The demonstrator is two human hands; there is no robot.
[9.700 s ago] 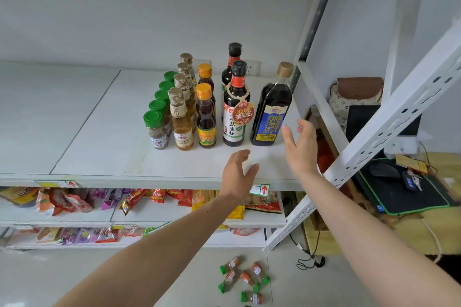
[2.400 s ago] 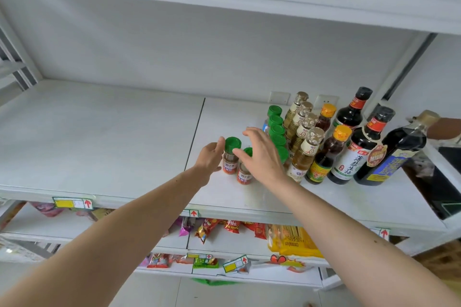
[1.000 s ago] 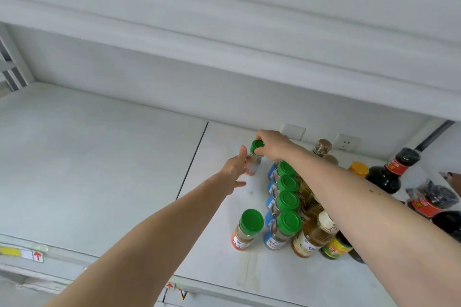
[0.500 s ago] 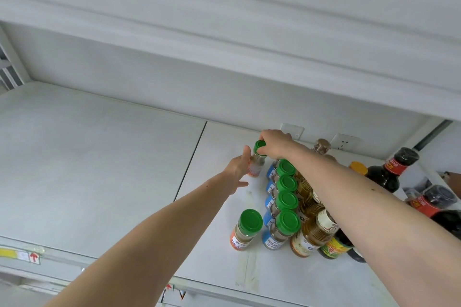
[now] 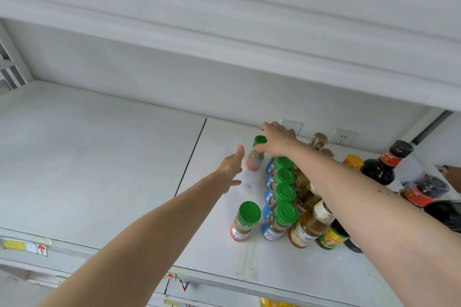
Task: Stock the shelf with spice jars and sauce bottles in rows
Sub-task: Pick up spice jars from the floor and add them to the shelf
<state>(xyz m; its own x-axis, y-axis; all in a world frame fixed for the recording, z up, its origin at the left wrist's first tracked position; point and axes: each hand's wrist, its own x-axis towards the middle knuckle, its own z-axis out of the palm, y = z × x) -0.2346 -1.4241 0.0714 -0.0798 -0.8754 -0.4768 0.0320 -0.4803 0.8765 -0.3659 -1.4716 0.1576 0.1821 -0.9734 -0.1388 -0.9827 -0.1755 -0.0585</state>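
My right hand (image 5: 275, 141) reaches deep over the white shelf (image 5: 99, 162) and grips the green cap of an orange-labelled spice jar (image 5: 255, 157), at the back, left of the row of green-capped jars (image 5: 283, 192). My left hand (image 5: 230, 166) hovers just left of that jar, fingers apart, holding nothing. A second orange-labelled jar (image 5: 244, 220) stands alone near the front, left of the row. Oil bottles (image 5: 310, 219) and dark sauce bottles (image 5: 385, 164) stand in rows to the right, partly hidden by my right arm.
The shelf board above (image 5: 224, 40) hangs low over the reach. Two wall sockets (image 5: 343, 136) sit behind the bottles. Price tags (image 5: 26, 247) line the shelf's front edge. The left half of the shelf is bare.
My right hand has set the orange-labelled jar a little lower at the back of the shelf. My left hand stays beside it. The view has barely shifted.
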